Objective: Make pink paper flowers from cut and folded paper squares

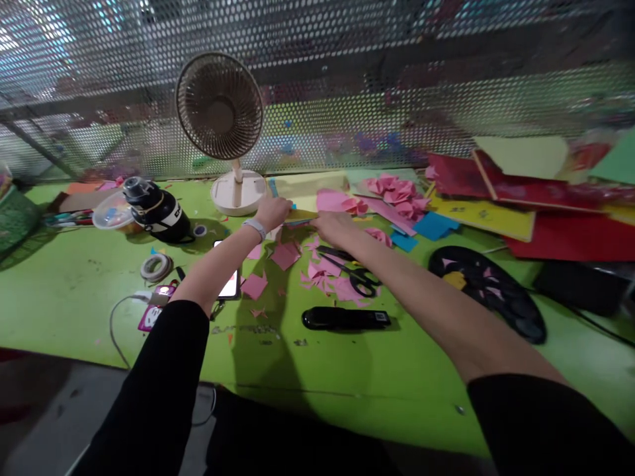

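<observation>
My left hand (274, 213) reaches to the back of the green table, its fingers bent closed at the end of a narrow yellow strip (301, 215). At the strip's other end, my right hand (335, 227) has its fingers closed too. Whether the strip is paper or something stiffer is too small to tell. Pale yellow paper (312, 185) lies just behind both hands. Close in front of them are pink paper squares (286, 255) and cut pink scraps (322, 274). Black scissors (364, 283) rest on those scraps, below my right forearm. Nearer me lies a black stapler (346, 318).
A fan (238, 192) stands behind my left hand, before a perforated metal screen (327, 132). Leftward are a black bottle (163, 215), a tape roll (155, 267) and a phone (229, 285). On the right are folded pink paper pieces (397, 192), a black tray (483, 317) and red boards (570, 235).
</observation>
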Available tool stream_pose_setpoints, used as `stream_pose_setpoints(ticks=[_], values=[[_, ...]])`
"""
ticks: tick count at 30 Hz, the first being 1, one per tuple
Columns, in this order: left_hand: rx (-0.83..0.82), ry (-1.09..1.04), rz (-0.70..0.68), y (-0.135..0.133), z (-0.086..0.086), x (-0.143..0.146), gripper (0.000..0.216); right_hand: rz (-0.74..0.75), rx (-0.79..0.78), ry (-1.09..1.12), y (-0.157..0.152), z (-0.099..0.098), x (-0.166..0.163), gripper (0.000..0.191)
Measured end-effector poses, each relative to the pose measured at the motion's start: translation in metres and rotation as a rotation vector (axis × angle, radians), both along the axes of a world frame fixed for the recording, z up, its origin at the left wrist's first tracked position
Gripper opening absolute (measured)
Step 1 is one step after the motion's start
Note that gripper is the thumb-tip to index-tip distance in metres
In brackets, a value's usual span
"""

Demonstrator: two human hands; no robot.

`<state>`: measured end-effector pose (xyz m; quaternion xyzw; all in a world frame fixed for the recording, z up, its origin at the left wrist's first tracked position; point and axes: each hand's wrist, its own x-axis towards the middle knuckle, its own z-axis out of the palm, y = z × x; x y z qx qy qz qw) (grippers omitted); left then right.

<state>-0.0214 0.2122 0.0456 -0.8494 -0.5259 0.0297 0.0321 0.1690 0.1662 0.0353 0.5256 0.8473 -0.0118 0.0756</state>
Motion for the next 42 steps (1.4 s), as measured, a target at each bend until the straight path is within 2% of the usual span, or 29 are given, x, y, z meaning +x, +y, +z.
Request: stream_pose_setpoints(ticks=[5,9,12,17,22,29,34,37,42], values=[[0.011,-0.014,-0.015,-0.001,-0.002,-0.004,0.039,-0.033,0.011,-0.008,0.004,-0.002,0.001,0.047],[0.036,-0.013,-0.106,-0.002,-0.004,-0.008,0.048,-0.046,0.031,-0.011,0.007,-0.001,0.0,0.05],[0.077,0.003,-0.154,-0.001,-0.008,-0.006,0.039,-0.041,0.067,-0.008,0.007,0.0,0.0,0.051],[0.066,-0.039,-0.061,0.005,-0.01,-0.001,0.04,0.053,0.116,-0.013,0.006,-0.002,0.001,0.05],[0.064,-0.08,-0.038,0.011,-0.005,-0.001,0.04,0.215,0.133,-0.037,0.012,-0.006,-0.007,0.044],[0.055,-0.034,-0.028,0.016,0.006,0.0,0.038,0.269,0.155,-0.075,0.027,-0.013,-0.016,0.036],[0.052,0.017,-0.046,0.021,0.014,0.0,0.038,0.38,0.189,-0.124,0.041,-0.018,-0.011,0.035],[0.075,0.035,-0.048,0.021,0.017,0.0,0.038,0.382,0.19,-0.134,0.047,-0.017,-0.012,0.038],[0.08,0.031,-0.052,0.021,0.021,0.0,0.038,0.368,0.207,-0.107,0.046,-0.013,-0.012,0.03]])
